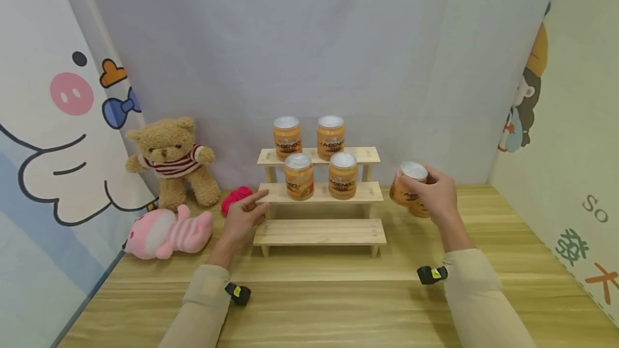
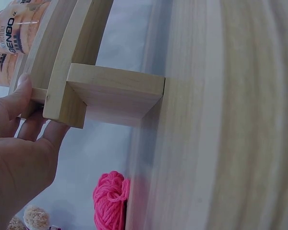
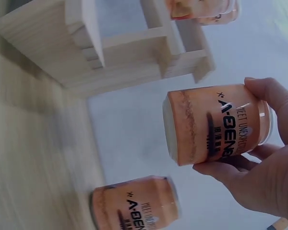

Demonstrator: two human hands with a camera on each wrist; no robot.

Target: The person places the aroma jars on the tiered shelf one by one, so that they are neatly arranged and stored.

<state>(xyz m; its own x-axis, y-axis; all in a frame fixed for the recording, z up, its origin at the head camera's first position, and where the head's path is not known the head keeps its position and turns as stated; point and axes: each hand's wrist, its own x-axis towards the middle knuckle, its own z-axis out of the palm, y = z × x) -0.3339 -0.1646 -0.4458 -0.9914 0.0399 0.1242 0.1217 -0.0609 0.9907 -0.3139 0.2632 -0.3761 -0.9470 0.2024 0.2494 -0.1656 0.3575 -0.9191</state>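
Note:
My right hand [image 1: 442, 193] holds an orange-labelled can [image 3: 209, 125] with a silver lid, thumb on one side and fingers on the other. This can is raised off the table, right of a three-tier wooden shelf [image 1: 319, 231]. A second matching can [image 3: 134, 205] stands on the table below and behind it, partly covered in the head view. At the shelf's left end, my left hand [image 1: 242, 220] grips the middle board [image 2: 62, 72], thumb above and fingers beneath. Two cans [image 1: 343, 177] stand on the middle tier and two more [image 1: 331, 138] on the top tier.
Left of the shelf sit a ball of pink yarn [image 1: 237, 197], a teddy bear [image 1: 169, 157] in a striped top and a pink plush toy [image 1: 166, 233] lying on its side. A grey curtain [image 1: 314, 42] hangs behind. Printed panels [image 1: 570, 122] flank the wooden table [image 1: 329, 310].

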